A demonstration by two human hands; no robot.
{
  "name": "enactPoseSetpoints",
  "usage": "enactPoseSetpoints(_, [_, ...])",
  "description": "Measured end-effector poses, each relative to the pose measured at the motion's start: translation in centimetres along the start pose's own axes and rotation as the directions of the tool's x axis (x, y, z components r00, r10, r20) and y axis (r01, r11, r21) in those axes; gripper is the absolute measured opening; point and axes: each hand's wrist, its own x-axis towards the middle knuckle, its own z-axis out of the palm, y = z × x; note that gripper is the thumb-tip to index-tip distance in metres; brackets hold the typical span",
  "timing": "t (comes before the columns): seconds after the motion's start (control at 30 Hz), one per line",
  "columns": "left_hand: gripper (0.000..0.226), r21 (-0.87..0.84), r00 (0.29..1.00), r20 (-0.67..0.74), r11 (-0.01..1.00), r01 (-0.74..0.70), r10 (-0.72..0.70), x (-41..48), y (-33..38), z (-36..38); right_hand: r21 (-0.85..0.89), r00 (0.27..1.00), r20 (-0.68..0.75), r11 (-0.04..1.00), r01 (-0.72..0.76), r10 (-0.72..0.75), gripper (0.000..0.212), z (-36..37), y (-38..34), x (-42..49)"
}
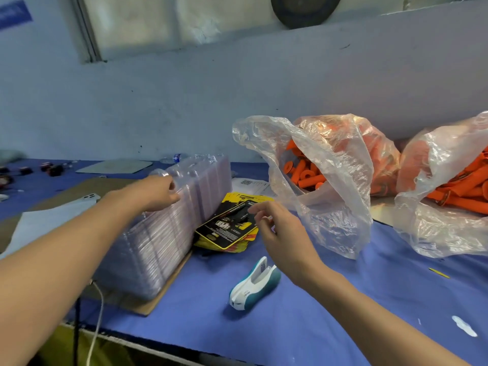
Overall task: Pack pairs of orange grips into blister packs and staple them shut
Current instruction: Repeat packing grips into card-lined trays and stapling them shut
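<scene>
Pinching the far top edge of the stack of blister packs (158, 241), the left hand (158, 192) has its fingers curled over the clear plastic. Right hand (277, 225) hovers just above the printed cards (227, 228), fingers loosely bent, holding nothing.

Risks, as judged: nested packs cling, so a pull may lift several shells at once or tip the row off its cardboard sheet (158, 299). Clear plastic also makes a single edge hard to pick out. The right forearm passes near the stapler (254, 283) and could knock it along the blue table (343, 313).

Orange grips (306, 175) not yet in hand: they lie in the open plastic bag (330, 207) beyond the cards, with more in a second bag (435, 228) further right. Grips are jumbled; several flanged ends face the camera, long axes running roughly back into the bag. The stack's long axis runs from near left toward far right.
</scene>
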Motion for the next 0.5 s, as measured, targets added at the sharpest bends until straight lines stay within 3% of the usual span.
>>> enactPoseSetpoints(0.3, [0.035, -0.097, 0.999, 0.022, 0.994, -0.040, 0.042, 0.0, -1.1, 0.2, -0.178, 0.942, 0.318, 0.970, 0.168, -0.105, 0.052, 7.0, -3.8, 1.7])
enactPoseSetpoints(0.5, [0.031, 0.085, 0.998, -0.068, 0.996, -0.007, 0.012, -0.6, -0.4, 0.0, -0.188, 0.894, 0.429, 0.955, 0.231, -0.131, 0.062, 10.2, -6.3, 2.6])
